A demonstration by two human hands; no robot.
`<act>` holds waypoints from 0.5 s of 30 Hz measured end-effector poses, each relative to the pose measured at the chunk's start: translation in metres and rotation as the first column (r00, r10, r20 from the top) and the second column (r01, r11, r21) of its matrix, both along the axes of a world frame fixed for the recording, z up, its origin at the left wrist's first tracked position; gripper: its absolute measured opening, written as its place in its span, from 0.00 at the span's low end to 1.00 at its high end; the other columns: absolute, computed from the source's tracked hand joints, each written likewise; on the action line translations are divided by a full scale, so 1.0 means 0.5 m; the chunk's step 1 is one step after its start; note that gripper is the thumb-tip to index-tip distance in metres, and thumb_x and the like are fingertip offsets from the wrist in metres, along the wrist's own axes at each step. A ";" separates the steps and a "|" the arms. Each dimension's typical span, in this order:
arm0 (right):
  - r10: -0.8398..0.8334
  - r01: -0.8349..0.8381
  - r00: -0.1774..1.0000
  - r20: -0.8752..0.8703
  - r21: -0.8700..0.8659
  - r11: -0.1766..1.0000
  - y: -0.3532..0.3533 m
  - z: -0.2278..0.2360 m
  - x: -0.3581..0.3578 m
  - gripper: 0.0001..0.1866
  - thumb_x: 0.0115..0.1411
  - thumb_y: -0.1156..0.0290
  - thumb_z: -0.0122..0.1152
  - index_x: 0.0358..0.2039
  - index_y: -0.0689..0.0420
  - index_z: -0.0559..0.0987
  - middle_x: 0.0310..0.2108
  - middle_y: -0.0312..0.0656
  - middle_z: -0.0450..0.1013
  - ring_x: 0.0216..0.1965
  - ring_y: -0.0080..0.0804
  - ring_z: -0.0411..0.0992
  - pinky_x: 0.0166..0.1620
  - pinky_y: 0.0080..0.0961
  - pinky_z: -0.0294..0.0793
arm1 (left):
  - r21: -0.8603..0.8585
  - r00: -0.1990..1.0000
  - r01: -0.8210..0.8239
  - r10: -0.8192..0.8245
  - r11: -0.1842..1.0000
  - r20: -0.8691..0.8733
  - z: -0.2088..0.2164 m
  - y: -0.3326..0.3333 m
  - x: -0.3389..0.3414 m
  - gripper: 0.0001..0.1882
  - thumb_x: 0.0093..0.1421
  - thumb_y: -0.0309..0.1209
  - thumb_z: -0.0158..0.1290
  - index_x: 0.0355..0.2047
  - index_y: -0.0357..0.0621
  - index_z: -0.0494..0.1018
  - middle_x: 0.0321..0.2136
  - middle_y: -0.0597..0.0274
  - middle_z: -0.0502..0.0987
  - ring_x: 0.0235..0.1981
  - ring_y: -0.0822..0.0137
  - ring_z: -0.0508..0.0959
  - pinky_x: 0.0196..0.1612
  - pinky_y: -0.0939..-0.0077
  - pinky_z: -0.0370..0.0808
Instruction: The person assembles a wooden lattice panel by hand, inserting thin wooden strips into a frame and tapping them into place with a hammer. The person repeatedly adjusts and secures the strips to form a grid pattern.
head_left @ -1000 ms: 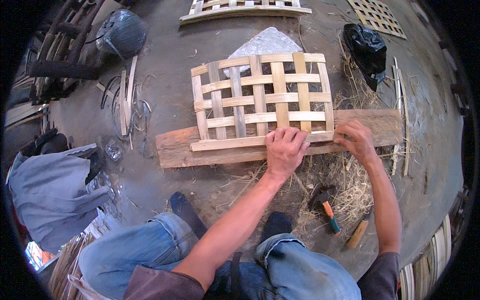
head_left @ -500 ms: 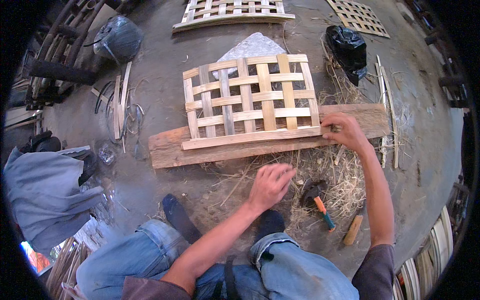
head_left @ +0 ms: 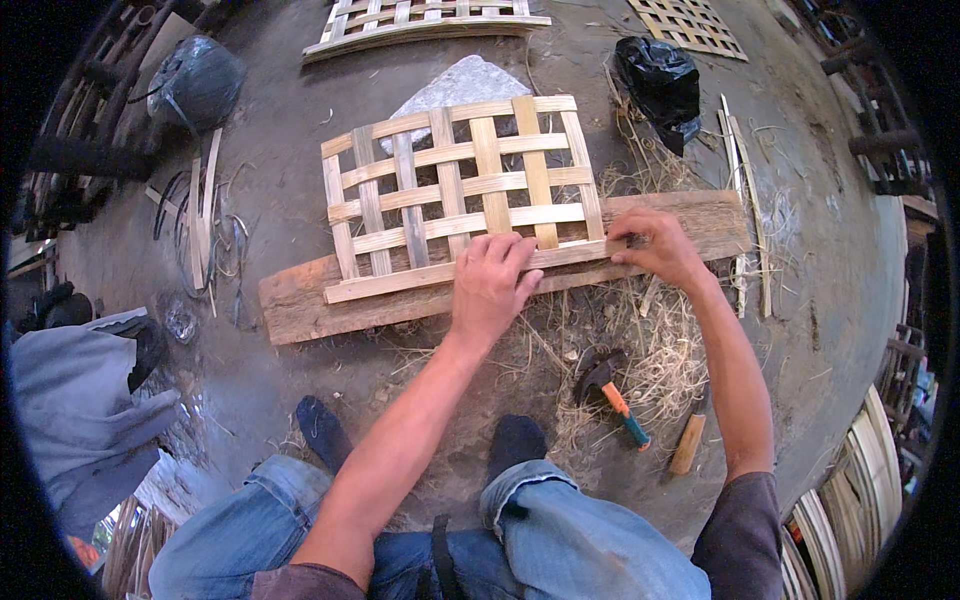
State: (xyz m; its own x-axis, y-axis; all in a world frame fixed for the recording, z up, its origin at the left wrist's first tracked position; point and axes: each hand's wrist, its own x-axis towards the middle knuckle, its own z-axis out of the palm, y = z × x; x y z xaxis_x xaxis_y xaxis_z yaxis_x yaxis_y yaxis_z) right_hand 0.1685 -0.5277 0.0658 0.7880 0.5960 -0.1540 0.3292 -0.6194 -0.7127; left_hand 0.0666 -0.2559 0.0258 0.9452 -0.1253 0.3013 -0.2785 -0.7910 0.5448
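Note:
A woven lattice panel (head_left: 454, 200) of pale wood or bamboo strips leans with its near edge on a rough wooden plank (head_left: 310, 310). My left hand (head_left: 490, 285) is closed over the middle of that near edge strip, fingers on top and thumb on the near side. At the panel's near right corner, my right hand (head_left: 655, 248) pinches the end of the strip between thumb and fingers. Whether anything small is also in its fingers is hidden. Below the right hand, a hammer (head_left: 618, 405) with an orange and teal handle lies on the ground.
Wood shavings (head_left: 660, 365) surround the hammer, and a short wooden piece (head_left: 687, 444) lies beside it. Behind the panel is a grey stone slab (head_left: 460, 85). A black plastic bag (head_left: 660, 90) and loose strips (head_left: 745, 200) lie right; a wrapped bundle (head_left: 198, 82) stands left. More lattice panels (head_left: 420, 25) lie beyond.
My left hand has moved forward from above the ground onto the panel's near edge and closed there. My right hand stays at the panel's corner. The whole view has shifted slightly.

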 end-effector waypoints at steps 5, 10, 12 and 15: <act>-0.059 0.059 0.997 -0.044 0.019 0.998 0.004 0.003 -0.008 0.17 0.43 0.79 0.74 0.37 0.59 0.83 0.38 0.40 0.80 0.43 0.36 0.77 0.50 0.31 0.75 | -0.002 1.000 0.000 0.000 1.000 0.004 -0.019 -0.002 0.002 0.15 0.52 0.38 0.66 0.39 0.52 0.79 0.39 0.69 0.76 0.45 0.62 0.73 0.47 0.62 0.66; -0.026 0.027 0.998 -0.061 0.015 1.000 0.006 0.002 0.000 0.15 0.44 0.77 0.73 0.36 0.57 0.82 0.37 0.41 0.80 0.42 0.41 0.76 0.48 0.35 0.74 | 0.008 0.999 -0.032 0.032 0.999 -0.016 -0.010 -0.011 0.002 0.14 0.52 0.39 0.65 0.38 0.51 0.78 0.37 0.68 0.75 0.44 0.62 0.72 0.46 0.62 0.64; -0.018 0.019 0.997 -0.070 0.015 1.000 0.003 -0.004 0.003 0.14 0.44 0.77 0.73 0.35 0.57 0.82 0.36 0.41 0.80 0.41 0.41 0.76 0.48 0.35 0.74 | 0.022 0.999 -0.029 0.030 0.999 -0.023 -0.014 -0.014 0.001 0.14 0.52 0.39 0.65 0.38 0.52 0.78 0.37 0.68 0.75 0.44 0.62 0.72 0.47 0.61 0.63; 0.045 -0.045 0.999 -0.002 -0.014 0.999 0.001 -0.010 0.007 0.15 0.45 0.75 0.73 0.35 0.57 0.82 0.37 0.41 0.79 0.42 0.43 0.76 0.48 0.36 0.74 | 0.048 0.999 -0.039 0.040 0.998 -0.016 -0.016 -0.013 0.002 0.15 0.52 0.39 0.66 0.38 0.51 0.78 0.36 0.67 0.75 0.43 0.60 0.72 0.46 0.61 0.65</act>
